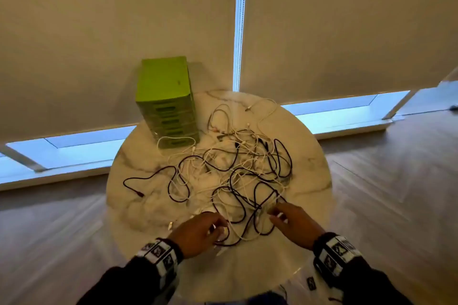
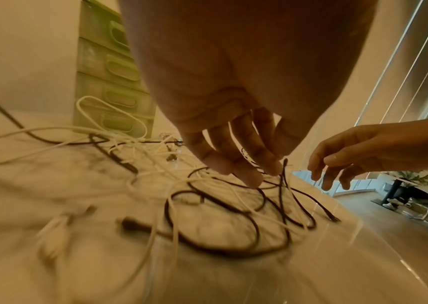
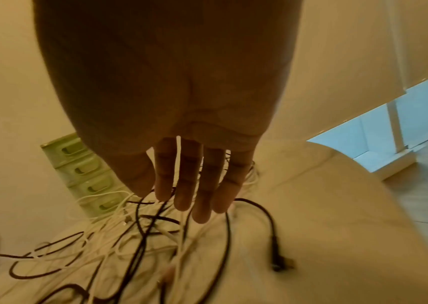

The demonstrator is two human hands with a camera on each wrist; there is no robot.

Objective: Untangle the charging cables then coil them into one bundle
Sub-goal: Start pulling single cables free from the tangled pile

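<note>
The left hand [image 1: 198,231] hangs over the near edge of the cables [image 1: 230,171], fingers [image 2: 244,174] loosely curled down, their tips touching a black loop and gripping nothing. The right hand [image 1: 292,224] hovers just beside it, fingers [image 3: 202,197] spread and relaxed above the strands, empty. The black and white cables lie tangled across the round marble tabletop [image 1: 309,156]. A green drawer box [image 1: 166,101] stands at the far left edge.
</note>
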